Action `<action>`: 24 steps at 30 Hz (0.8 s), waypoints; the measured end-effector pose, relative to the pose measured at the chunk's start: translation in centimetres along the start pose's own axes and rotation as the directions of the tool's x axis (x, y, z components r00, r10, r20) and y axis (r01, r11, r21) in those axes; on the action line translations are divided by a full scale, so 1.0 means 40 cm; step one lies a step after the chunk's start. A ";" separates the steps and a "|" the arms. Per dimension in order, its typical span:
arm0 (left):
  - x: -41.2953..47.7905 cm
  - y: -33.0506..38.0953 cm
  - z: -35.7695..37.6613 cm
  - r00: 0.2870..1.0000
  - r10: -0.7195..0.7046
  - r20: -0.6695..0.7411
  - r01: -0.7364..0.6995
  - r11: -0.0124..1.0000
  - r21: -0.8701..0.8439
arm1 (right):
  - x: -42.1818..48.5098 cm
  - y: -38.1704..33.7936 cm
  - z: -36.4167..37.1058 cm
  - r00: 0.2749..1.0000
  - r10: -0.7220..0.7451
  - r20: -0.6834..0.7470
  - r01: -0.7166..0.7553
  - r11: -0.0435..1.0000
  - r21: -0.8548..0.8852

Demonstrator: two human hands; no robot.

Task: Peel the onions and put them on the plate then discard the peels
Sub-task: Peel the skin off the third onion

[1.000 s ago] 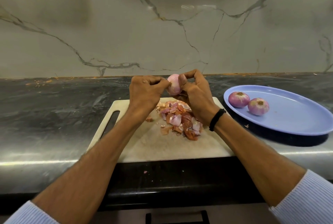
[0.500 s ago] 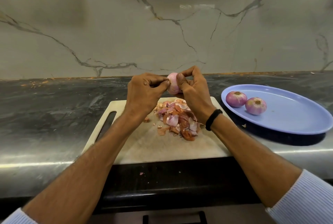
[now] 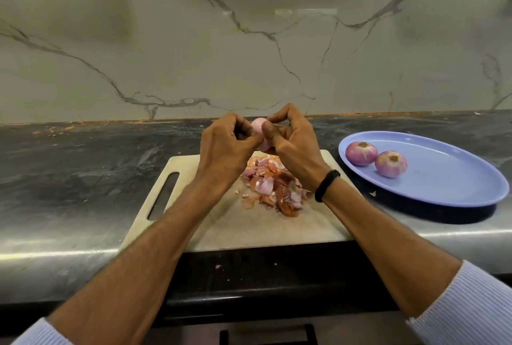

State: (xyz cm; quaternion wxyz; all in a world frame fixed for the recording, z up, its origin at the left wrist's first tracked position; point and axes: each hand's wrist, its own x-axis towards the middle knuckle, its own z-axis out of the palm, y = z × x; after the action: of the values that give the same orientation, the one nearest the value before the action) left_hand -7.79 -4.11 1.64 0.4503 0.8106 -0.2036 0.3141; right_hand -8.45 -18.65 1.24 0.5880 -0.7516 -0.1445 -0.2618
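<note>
Both of my hands hold a pale pink onion (image 3: 258, 126) in the air above the far edge of the white cutting board (image 3: 221, 222). My left hand (image 3: 225, 147) grips it from the left with curled fingers, and my right hand (image 3: 291, 142) grips it from the right, thumb pressed on its front. Most of the onion is hidden by my fingers. A heap of brown and pink peels (image 3: 273, 185) lies on the board below. Two peeled onions (image 3: 361, 152) (image 3: 391, 163) sit on the blue oval plate (image 3: 448, 178) to the right.
The board lies at the front edge of a dark stone counter (image 3: 83, 167), with a marble wall (image 3: 249, 39) behind. Small peel scraps lie by the plate (image 3: 372, 194) and on the black ledge below the board (image 3: 219, 266).
My hands have shifted slightly on the onion, turning it between the fingers; it stays above the board. The plate and the peel heap are unchanged.
</note>
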 end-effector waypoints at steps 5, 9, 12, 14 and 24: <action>0.025 -0.017 -0.009 0.976 -0.216 0.024 0.216 0.961 -0.175 | -0.005 -0.018 0.010 0.990 0.142 -0.003 -0.139 0.967 0.212; 0.026 -0.022 -0.004 0.962 -0.271 0.030 0.270 0.931 -0.246 | -0.002 -0.016 0.014 0.958 0.286 0.028 -0.272 0.873 0.404; 0.024 -0.016 -0.001 0.976 -0.215 0.030 0.217 0.951 -0.222 | 0.006 -0.023 0.008 0.936 0.350 0.033 -0.310 0.777 0.548; 0.019 -0.010 -0.004 0.991 -0.131 0.018 0.132 0.968 -0.211 | 0.011 -0.027 0.004 0.935 0.355 0.021 -0.295 0.742 0.602; 0.024 -0.024 -0.002 0.965 0.242 -0.101 -0.252 0.963 -0.096 | 0.015 -0.037 -0.006 0.913 0.403 0.055 -0.318 0.624 0.714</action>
State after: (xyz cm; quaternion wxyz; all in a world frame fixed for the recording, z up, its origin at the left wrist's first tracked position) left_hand -6.54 -3.60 1.77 0.4593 0.7385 -0.2997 0.3921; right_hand -8.79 -18.55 2.79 0.8783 -0.4644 -0.0473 -0.1034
